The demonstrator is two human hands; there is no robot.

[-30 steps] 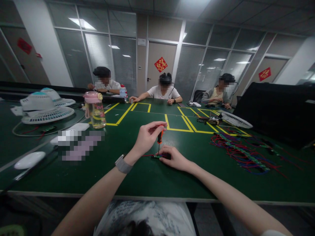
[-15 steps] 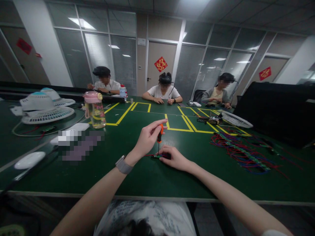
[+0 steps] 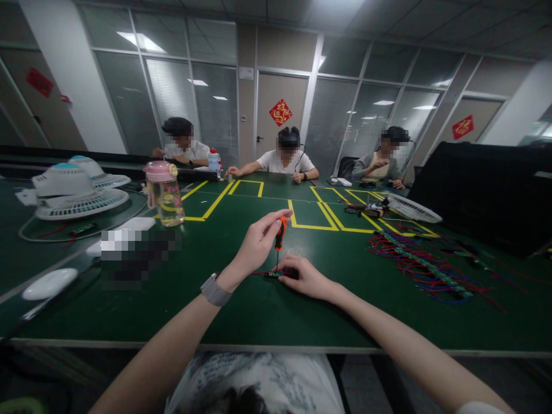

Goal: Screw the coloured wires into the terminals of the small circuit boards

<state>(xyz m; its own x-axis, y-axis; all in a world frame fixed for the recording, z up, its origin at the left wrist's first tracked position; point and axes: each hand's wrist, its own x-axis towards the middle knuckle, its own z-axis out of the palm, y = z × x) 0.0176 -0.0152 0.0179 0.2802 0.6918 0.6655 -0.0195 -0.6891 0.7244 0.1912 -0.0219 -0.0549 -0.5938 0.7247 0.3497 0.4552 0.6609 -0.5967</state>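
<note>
My left hand grips the orange and black handle of a screwdriver, which stands nearly upright. The shaft's tip reaches down to a small green circuit board lying on the table. Closed around the right side of that board, my right hand rests on the tabletop and pins it with thumb and fingers. Red wires come out of the board on the left, and dark wiring shows under my right fingers. Part of the board is hidden by those fingers.
A bundle of boards with red and blue wires lies to the right, near a black box. White fans and a pink-lidded bottle stand left. Yellow tape marks the green table. Three people sit opposite.
My hands, the screwdriver and the board look almost unmoved. Across the table, the middle person has stretched an arm to a small object, and the person at right has raised a hand.
</note>
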